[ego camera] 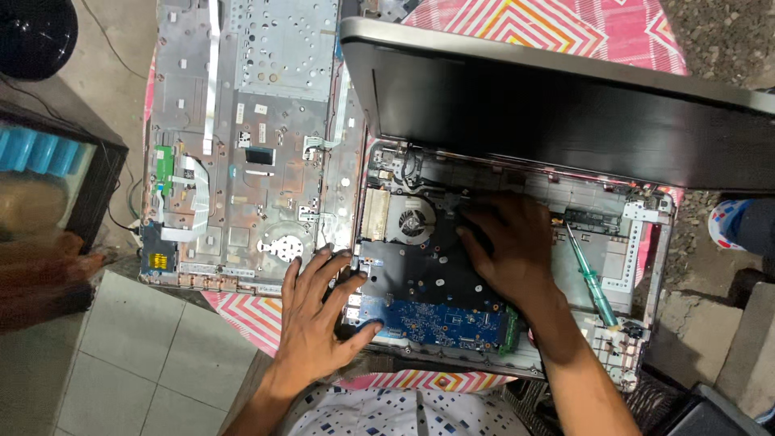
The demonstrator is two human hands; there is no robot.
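An opened laptop base lies on a round table, its dark screen lid raised at the back. Inside sit a black motherboard, a blue circuit board and a round cooling fan. My left hand rests flat on the base's left edge, with the thumb on the blue board. My right hand presses down on the motherboard beside the fan, fingers bent; what is under the fingertips is hidden. A green-handled screwdriver lies in the base to the right of that hand.
The removed palmrest cover lies face down at the left, with white ribbon cables and a small green board. A pink zigzag-patterned tablecloth covers the table. A dark box stands at far left. Pale floor tiles show below.
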